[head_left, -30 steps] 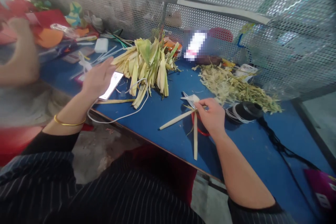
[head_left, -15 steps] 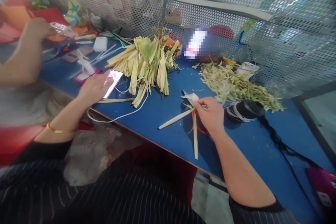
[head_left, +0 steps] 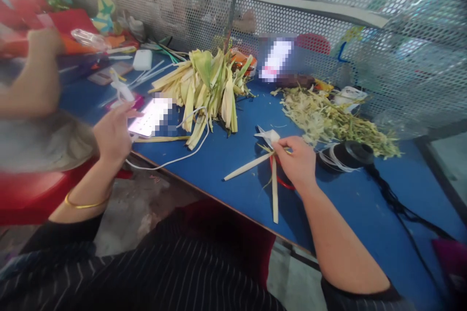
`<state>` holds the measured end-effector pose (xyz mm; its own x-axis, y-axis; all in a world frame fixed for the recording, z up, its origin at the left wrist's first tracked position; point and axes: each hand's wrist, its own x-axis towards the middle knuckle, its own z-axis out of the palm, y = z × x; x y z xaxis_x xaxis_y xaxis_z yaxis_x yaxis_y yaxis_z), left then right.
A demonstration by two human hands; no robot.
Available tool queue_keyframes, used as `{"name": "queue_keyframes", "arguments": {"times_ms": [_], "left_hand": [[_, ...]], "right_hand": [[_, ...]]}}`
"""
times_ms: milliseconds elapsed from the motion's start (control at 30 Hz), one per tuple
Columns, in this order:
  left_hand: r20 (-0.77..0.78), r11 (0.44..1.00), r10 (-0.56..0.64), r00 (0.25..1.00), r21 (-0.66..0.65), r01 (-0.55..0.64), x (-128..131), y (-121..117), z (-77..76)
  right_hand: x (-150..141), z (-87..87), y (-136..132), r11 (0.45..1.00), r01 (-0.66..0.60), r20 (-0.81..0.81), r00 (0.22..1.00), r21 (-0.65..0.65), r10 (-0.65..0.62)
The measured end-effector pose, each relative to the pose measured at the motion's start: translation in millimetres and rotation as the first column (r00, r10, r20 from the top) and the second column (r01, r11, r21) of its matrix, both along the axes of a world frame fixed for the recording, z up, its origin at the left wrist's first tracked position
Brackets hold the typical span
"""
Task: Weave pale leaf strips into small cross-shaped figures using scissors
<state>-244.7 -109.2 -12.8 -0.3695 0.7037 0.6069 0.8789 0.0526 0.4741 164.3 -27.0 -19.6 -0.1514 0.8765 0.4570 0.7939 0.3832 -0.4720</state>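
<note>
My left hand (head_left: pixel 113 136) is beside a lit phone (head_left: pixel 149 119) at the table edge. Its fingers are apart, one reaching over the screen; the phone seems to rest on the table, not in my grasp. With thumb and forefinger, my right hand (head_left: pixel 297 163) pinches a pale corn husk piece (head_left: pixel 272 137). Two narrow husk strips (head_left: pixel 275 194) spread out below those fingers, toward the table's front. Scissors with red handles (head_left: pixel 282 182) lie beneath, partly hidden by the right hand and the husk. Behind the phone sits a bundle of corn husks (head_left: pixel 204 82).
Right of my right hand stands a black hot-air tool (head_left: pixel 346 155) with a cord. Shredded husks (head_left: pixel 324 116) are heaped behind it. A white cable (head_left: pixel 171 163) loops over the front edge. At far left, a co-worker's blurred arm (head_left: pixel 42 77) is near coloured paper. Perforated metal panels close the back.
My left hand was raised over the phone, then lay across its screen, and now has drawn back to its left side. The right hand keeps its pinch. The co-worker's arm has shifted.
</note>
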Motion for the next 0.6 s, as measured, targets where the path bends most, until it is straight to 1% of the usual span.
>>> {"name": "queue_keyframes", "arguments": {"times_ms": [33, 100, 167, 233, 333, 433, 600], "left_hand": [[0.002, 0.996, 0.015, 1.000, 0.083, -0.015, 0, -10, -6.3], [-0.010, 0.989, 0.051, 0.999, 0.140, -0.049, 0, -25, -17.3], [-0.042, 0.992, 0.045, 0.998, 0.117, -0.040, 1, -35, -25.5], [-0.091, 0.998, -0.002, 0.996, 0.065, 0.008, 3, -39, -30.1], [-0.172, 0.998, -0.064, 0.983, -0.020, 0.061, 4, -36, -30.4], [-0.222, 0.991, -0.108, 0.969, -0.095, 0.089, 6, -27, -25.7], [-0.207, 0.968, -0.174, 0.963, -0.215, 0.129, 7, -11, -20.5]], "right_hand": [[0, -0.4, 0, 1.000, 0.002, 0.001, 1.000, -0.005, -0.002], [1, -1.3, 0, 1.000, 0.005, -0.006, 1.000, -0.008, -0.006], [2, -2.0, 0, 1.000, 0.004, -0.010, 1.000, -0.005, -0.004], [3, -2.6, 1, 1.000, -0.001, -0.005, 1.000, -0.001, 0.001], [3, -2.9, 1, 1.000, -0.007, 0.004, 1.000, 0.006, 0.007], [3, -2.6, 1, 1.000, -0.012, 0.002, 1.000, 0.011, 0.012], [2, -1.5, 0, 1.000, -0.010, 0.004, 1.000, 0.010, 0.010]]}}
